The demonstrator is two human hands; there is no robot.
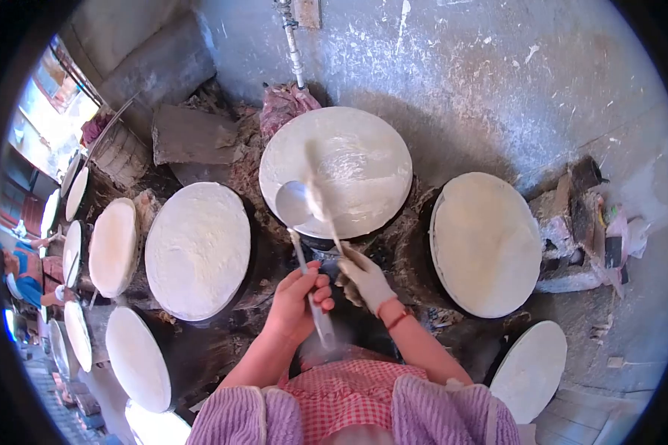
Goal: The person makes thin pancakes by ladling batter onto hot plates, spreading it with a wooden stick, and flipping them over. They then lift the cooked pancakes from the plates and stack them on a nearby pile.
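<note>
- Watching the ladle (pixel 295 204) first: its bowl sits at the near-left rim of the middle round plate (pixel 336 170), so I judge a small tilt could spill batter over the edge into the dark gap below.
- The thin stick (pixel 321 204) lies across the wet film on that plate; I judge pressing too hard or dragging unevenly could tear the film or leave thick streaks.
- Both handles cross just above the hands, close together; they could knock each other and jolt the ladle.
- Steam or smoke shows near the ladle handle's lower end; if these plates are hot, as I judge, the wrists are close to the near rim.
- Left hand (pixel 298 300): closed in a fist around the ladle's long metal handle, low on its length.
- Right hand (pixel 365 278): coated white (glove or batter, I cannot tell), fingers closed around the lower end of the stick.
- Left plate (pixel 197 251) and right plate (pixel 486 243) carry dull white sheets, untouched by either hand; they sit well apart from the tools.
- More white discs (pixel 113 247) run off to the left.
</note>
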